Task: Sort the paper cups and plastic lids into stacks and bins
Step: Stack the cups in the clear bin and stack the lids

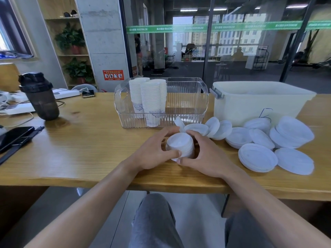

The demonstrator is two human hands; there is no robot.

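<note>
Cupping a short stack of lids [180, 144] near the worktop's [80, 149] front edge, the left hand [154, 151] and right hand [206, 156] curled round its sides. Thin, light and slippery, the lids probably needed even side pressure.

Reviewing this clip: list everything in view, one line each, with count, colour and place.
small lid stack: one, white, table front centre, gripped by both hands
loose lids: many, white, spread at table right
cup stacks: several, white, left part of clear bin
clear bin: one, transparent, table centre back
lidless tub: one, cream, table right back
shaker bottle: one, dark, table left
phone: one, black, table left edge
table: one, wooden
left hand: curled round the stack's left side
right hand: curled round its right side
</note>
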